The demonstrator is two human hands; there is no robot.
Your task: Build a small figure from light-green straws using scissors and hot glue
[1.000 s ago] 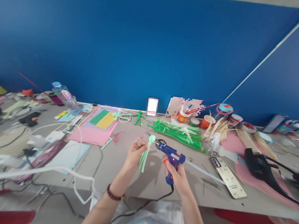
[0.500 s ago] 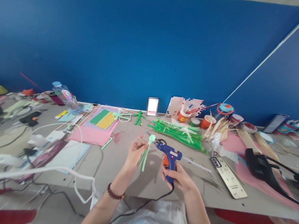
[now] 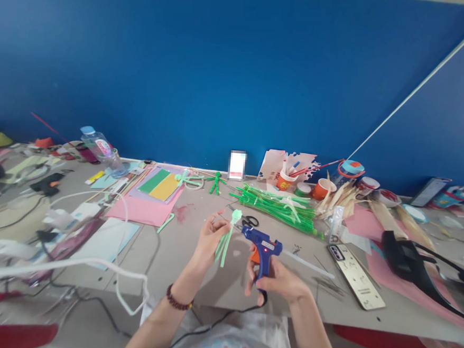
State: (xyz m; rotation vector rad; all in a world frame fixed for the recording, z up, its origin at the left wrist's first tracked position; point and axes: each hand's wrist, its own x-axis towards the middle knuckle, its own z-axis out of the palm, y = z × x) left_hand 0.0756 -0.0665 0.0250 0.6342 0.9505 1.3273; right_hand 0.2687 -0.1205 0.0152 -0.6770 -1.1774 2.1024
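My left hand (image 3: 210,237) pinches a pale green straw figure (image 3: 228,234) with a rounded top and several dangling strips, held upright above the grey table (image 3: 178,260). My right hand (image 3: 278,279) is wrapped round the handle of a blue glue gun (image 3: 262,245) with an orange trigger and a lit red light. Its nozzle points left, close to the figure's top. A clear glue stick (image 3: 307,263) sticks out of its back, and its black cord runs down off the table edge.
Black scissors (image 3: 249,221) lie just behind the gun. A heap of green straws (image 3: 277,203), a small green figure (image 3: 216,182), coloured paper sheets (image 3: 155,195), cups (image 3: 321,189), a phone (image 3: 355,275), a water bottle (image 3: 99,146) and white cables (image 3: 121,277) crowd the table.
My right hand has turned the glue gun more upright and drawn it a little nearer to me, shifting its grip lower on the handle. The left hand and green figure have stayed still.
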